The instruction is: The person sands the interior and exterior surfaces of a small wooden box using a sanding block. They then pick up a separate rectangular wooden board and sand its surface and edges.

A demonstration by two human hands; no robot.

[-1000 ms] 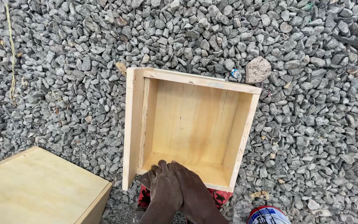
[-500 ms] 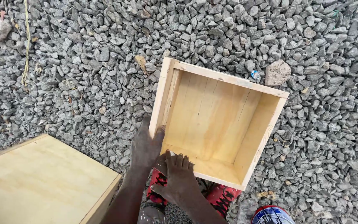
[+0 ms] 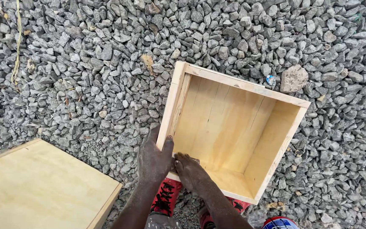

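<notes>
Nearest the camera, two red shoes (image 3: 166, 198) with black laces stand on the gravel (image 3: 85, 85), and a round can top (image 3: 279, 223) in red, white and blue shows at the bottom edge to the right. Just above the shoes, the left hand (image 3: 154, 157) clasps the near left corner of the box (image 3: 234, 127), its grip closed on the side wall with the thumb lying over the top edge into the inside. The right hand (image 3: 193, 174) sits beside it, reaching over the near wall and pressing down inside the box at that same corner; something small and dark peeks out under its fingertips, too hidden to identify, and I cannot tell whether this grip is closed on it. The box is open-topped, of pale wood, lying on the gravel turned at an angle, with its near wall right at the shoes. To the left, well apart from it, lies a pale plywood panel (image 3: 39, 186). Beyond the far right corner of the box rests a larger brownish stone (image 3: 293, 78), with a small bottle cap (image 3: 270, 79) just beside it.
</notes>
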